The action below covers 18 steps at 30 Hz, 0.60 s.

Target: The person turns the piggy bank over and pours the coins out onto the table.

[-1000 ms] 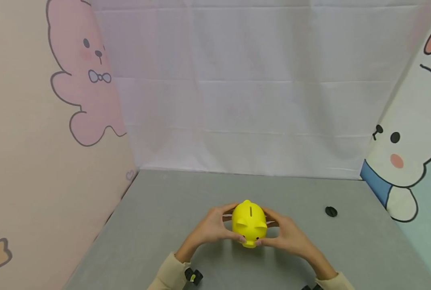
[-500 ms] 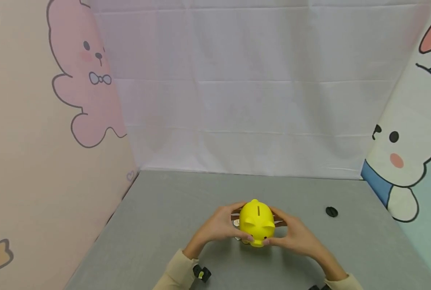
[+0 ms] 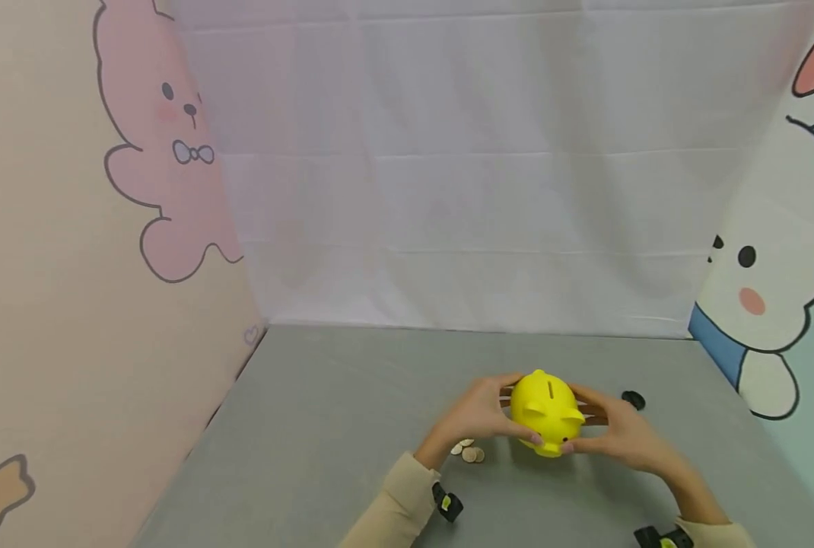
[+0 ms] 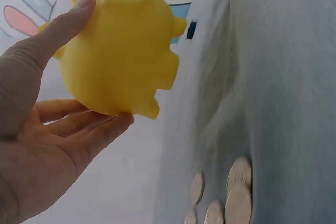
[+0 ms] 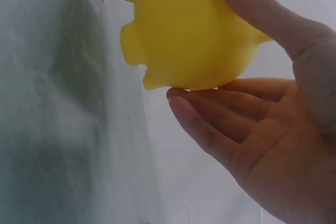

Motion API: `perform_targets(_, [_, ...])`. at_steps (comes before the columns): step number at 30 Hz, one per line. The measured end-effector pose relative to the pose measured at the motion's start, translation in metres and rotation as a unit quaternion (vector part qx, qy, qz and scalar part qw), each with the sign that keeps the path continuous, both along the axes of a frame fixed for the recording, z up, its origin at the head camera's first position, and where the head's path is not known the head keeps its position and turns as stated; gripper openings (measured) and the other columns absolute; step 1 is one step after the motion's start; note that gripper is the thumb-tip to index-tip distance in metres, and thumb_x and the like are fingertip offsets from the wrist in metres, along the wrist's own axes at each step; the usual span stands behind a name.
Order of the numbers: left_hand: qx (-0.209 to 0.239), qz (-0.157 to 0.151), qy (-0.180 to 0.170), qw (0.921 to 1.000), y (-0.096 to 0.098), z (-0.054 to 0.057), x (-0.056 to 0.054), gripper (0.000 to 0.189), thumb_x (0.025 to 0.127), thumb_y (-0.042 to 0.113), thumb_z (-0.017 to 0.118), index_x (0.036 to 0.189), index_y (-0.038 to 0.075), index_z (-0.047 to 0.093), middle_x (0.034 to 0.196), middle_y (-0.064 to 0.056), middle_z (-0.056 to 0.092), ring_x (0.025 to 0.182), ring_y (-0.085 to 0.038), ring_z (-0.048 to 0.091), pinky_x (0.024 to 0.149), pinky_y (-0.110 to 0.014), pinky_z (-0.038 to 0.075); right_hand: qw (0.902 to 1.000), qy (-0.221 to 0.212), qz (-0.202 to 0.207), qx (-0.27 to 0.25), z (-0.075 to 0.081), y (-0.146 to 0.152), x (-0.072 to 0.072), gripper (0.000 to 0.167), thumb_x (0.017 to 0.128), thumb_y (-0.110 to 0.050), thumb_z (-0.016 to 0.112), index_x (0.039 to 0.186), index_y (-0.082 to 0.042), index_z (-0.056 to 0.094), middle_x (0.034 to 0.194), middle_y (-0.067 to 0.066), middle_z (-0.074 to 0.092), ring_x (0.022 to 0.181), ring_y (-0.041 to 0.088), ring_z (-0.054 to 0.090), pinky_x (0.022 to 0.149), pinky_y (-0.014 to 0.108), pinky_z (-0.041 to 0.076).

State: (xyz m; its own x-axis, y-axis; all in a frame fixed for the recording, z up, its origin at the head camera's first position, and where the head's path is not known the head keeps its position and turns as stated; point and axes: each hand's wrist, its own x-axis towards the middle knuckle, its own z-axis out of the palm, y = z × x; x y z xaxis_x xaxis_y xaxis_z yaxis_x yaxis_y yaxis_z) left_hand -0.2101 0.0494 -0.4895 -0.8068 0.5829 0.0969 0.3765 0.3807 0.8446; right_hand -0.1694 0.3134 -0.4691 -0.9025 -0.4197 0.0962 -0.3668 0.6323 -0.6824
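Note:
Both hands hold a yellow piggy bank [image 3: 545,411] above the grey table, its slotted back facing up and its snout toward the person. The left hand [image 3: 478,417] grips its left side, thumb near the face and fingers behind. On the opposite side the right hand [image 3: 629,434] does the same. In the left wrist view the piggy bank's [image 4: 123,51] stubby feet hang apart from the table. Several coins [image 3: 469,454] lie on the table by the left wrist.
A black round stopper-like piece [image 3: 634,399] lies beyond the right hand. The grey table [image 3: 325,426] meets a white cloth backdrop [image 3: 448,190] behind and cartoon-printed walls at both sides.
Both hands have carried the piggy bank to the right. Coins that were hidden behind it and the left hand now show on the table. The black piece stays in place.

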Motion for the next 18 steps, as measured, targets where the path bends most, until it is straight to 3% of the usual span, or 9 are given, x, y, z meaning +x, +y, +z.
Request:
perform_targets(5, [-0.012, 0.021, 0.006, 0.9997, 0.035, -0.001, -0.007, 0.092, 0.077, 0.038, 0.096, 0.155, 0.022, 0.051, 0.148, 0.008, 0.063, 0.129, -0.01, 0.066, 0.1, -0.021, 0.058, 0.9996, -0.026, -0.008, 0.003, -0.001, 0.032, -0.01, 0.088, 0.087, -0.025, 0.088, 0.152, 0.012, 0.042, 0.15, 0.038, 0.052, 0.118, 0.048, 0.067, 0.091, 0.055, 0.063])
perform_targets(12, [0.004, 0.037, -0.012, 0.9992, 0.078, -0.011, -0.019, 0.087, 0.077, 0.04, 0.095, 0.153, 0.029, 0.053, 0.144, 0.015, 0.064, 0.125, -0.005, 0.066, 0.096, -0.018, 0.057, 0.9976, -0.064, -0.023, 0.015, -0.006, 0.073, -0.021, 0.084, 0.094, -0.021, 0.08, 0.156, 0.012, 0.034, 0.155, 0.042, 0.042, 0.121, 0.053, 0.063, 0.089, 0.053, 0.064])
perform_targets(18, [0.007, 0.052, -0.036, 0.9979, 0.102, -0.021, -0.023, 0.087, 0.077, 0.038, 0.096, 0.153, 0.032, 0.053, 0.147, 0.018, 0.061, 0.127, -0.004, 0.065, 0.099, -0.02, 0.058, 0.9933, -0.105, -0.039, 0.03, -0.01, 0.097, -0.024, 0.086, 0.098, -0.022, 0.075, 0.159, 0.012, 0.026, 0.159, 0.046, 0.031, 0.131, 0.067, 0.049, 0.093, 0.063, 0.06])
